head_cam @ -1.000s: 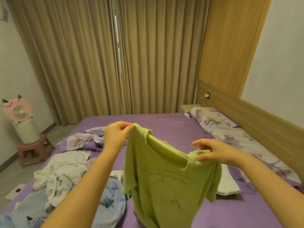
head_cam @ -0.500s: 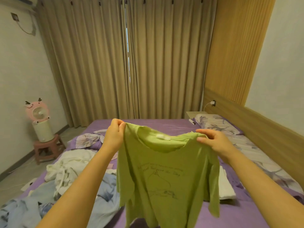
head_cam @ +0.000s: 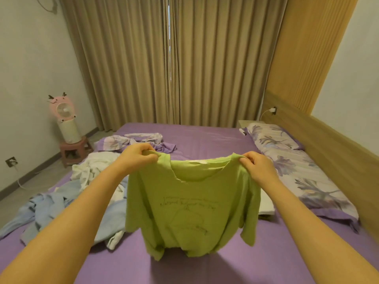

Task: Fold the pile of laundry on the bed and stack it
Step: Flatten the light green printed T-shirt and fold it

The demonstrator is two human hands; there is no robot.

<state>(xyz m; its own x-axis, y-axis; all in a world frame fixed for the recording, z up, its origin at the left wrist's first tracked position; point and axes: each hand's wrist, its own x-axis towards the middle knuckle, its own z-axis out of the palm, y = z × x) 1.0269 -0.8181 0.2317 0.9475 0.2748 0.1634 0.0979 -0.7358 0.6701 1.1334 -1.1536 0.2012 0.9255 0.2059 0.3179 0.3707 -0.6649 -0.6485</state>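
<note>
A light green T-shirt [head_cam: 190,210] with a faint dark print hangs spread out in front of me above the purple bed [head_cam: 205,140]. My left hand [head_cam: 137,158] pinches its left shoulder and my right hand [head_cam: 256,169] pinches its right shoulder. The hem hangs just above the sheet. A loose pile of laundry lies on the left of the bed: white garments [head_cam: 92,169], light blue clothes [head_cam: 53,210] and a floral purple piece [head_cam: 131,140]. A folded white item [head_cam: 266,206] lies to the right behind the shirt, partly hidden.
Floral pillows [head_cam: 287,160] line the wooden headboard [head_cam: 338,150] on the right. A pink fan on a white cylinder [head_cam: 65,124] stands on a small red stool [head_cam: 73,150] left of the bed. Beige curtains [head_cam: 174,58] hang behind.
Both hands have pulled the shirt's shoulders wider apart and level, so the shirt now hangs flat and fully spread. My view has tipped down toward the bed.
</note>
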